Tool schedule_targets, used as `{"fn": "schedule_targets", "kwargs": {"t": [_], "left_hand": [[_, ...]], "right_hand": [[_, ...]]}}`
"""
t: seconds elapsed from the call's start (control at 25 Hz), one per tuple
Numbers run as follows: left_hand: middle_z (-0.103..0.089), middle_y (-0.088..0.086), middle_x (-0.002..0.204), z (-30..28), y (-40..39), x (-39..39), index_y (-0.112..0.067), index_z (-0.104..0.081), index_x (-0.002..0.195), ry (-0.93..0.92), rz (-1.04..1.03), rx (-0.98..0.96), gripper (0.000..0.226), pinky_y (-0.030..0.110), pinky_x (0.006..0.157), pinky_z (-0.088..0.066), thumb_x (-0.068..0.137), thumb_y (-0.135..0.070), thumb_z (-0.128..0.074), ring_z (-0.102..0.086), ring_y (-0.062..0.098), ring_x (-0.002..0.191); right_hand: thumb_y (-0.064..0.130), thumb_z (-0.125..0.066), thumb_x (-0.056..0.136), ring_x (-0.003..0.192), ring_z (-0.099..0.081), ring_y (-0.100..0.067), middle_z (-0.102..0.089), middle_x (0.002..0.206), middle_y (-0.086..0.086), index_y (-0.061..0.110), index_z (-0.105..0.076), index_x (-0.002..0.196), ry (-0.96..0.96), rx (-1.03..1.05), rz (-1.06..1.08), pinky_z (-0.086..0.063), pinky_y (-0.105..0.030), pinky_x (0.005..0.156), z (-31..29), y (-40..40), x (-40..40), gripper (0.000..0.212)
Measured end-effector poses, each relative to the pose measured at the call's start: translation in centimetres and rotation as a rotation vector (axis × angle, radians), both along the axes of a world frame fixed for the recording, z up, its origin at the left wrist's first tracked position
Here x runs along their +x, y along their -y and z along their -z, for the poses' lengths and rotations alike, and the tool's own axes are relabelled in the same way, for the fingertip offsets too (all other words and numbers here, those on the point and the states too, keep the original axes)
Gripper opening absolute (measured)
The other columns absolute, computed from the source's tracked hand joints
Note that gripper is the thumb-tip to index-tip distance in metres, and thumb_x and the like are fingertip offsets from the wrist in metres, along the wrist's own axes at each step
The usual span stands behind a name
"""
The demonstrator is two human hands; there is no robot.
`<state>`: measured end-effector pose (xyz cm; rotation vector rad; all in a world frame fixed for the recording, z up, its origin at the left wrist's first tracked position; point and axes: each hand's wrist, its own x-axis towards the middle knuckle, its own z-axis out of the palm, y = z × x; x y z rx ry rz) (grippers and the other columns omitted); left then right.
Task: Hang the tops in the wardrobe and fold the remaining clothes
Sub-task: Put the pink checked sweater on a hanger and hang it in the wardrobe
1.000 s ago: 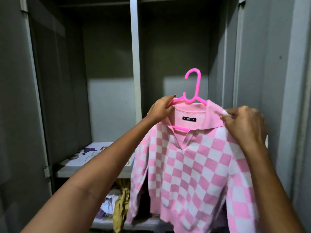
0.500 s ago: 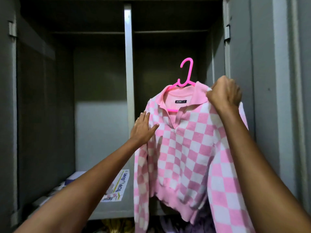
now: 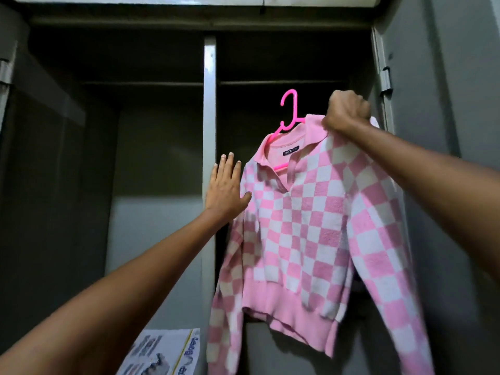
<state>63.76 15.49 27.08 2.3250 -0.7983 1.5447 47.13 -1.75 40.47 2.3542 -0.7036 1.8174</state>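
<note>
Clearly we risk missing the rail (image 3: 281,83): our right hand (image 3: 347,112) is fisted round the top's (image 3: 305,226) shoulder, holding the tilted hanger (image 3: 289,115) with its hook just below the rail in the wardrobe's (image 3: 210,104) right bay. Our left hand (image 3: 226,189), fingers straight, touches the sleeve edge; a snag could slide the top off.

The wardrobe (image 3: 162,158) stands open in front, w/ a vertical divider (image 3: 210,117) in the middle, making a left and a right compartment. A rail (image 3: 270,83) runs across the top of the right compartment. The top (image 3: 311,226) is on a hanger (image 3: 289,112), in front of the right compartment; the hanger hook is just below the rail, not on it. The right hand (image 3: 347,112) holds the top's shoulder, right of the hook. The left hand (image 3: 226,189) is flat in front of the divider, touching the top's left edge. A printed paper (image 3: 162,353) lies at the bottom, left of the top's hem, before the left compartment.
</note>
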Motion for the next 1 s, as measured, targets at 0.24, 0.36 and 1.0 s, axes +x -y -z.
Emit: {"fn": "schedule_targets", "kwargs": {"t": [0.24, 0.36, 1.0], "left_hand": [[0.011, 0.014, 0.157, -5.1, 0.6, 3.5, -0.01, -0.006, 0.151, 0.223, -0.195, -0.072, 0.077, 0.047, 0.116, 0.004, 0.092, -0.047, -0.039, 0.012, 0.027, 0.145], [0.007, 0.017, 0.157, -5.0, 0.7, 4.5, -0.009, -0.007, 0.15, 0.274, -0.123, -0.212, 0.08, 0.043, 0.117, 0.002, 0.089, -0.044, -0.046, 0.007, 0.029, 0.145], [-0.008, 0.026, 0.154, -4.8, 1.6, 6.0, 0.006, -0.01, 0.146, 0.374, -0.252, -0.273, 0.095, 0.043, 0.117, -0.007, 0.082, -0.046, -0.057, -0.008, 0.036, 0.144]], "right_hand": [[0.001, -0.053, 0.089, 0.107, -0.058, -0.037, -0.062, 0.112, -0.02, 0.0, -0.063, 0.105, 0.051, -0.149, 0.136, -0.046, -0.036, 0.078, -5.9, 1.7, 5.1, 0.019], [-0.002, -0.05, 0.09, 0.106, -0.059, -0.037, -0.063, 0.11, -0.02, 0.001, -0.064, 0.104, 0.088, -0.174, 0.173, -0.045, -0.036, 0.074, -8.3, 2.5, 7.3, 0.02], [-0.007, -0.045, 0.089, 0.107, -0.059, -0.036, -0.062, 0.111, -0.019, -0.001, -0.063, 0.103, 0.062, -0.201, 0.258, -0.048, -0.037, 0.078, -11.6, 3.0, 13.3, 0.023]]}}
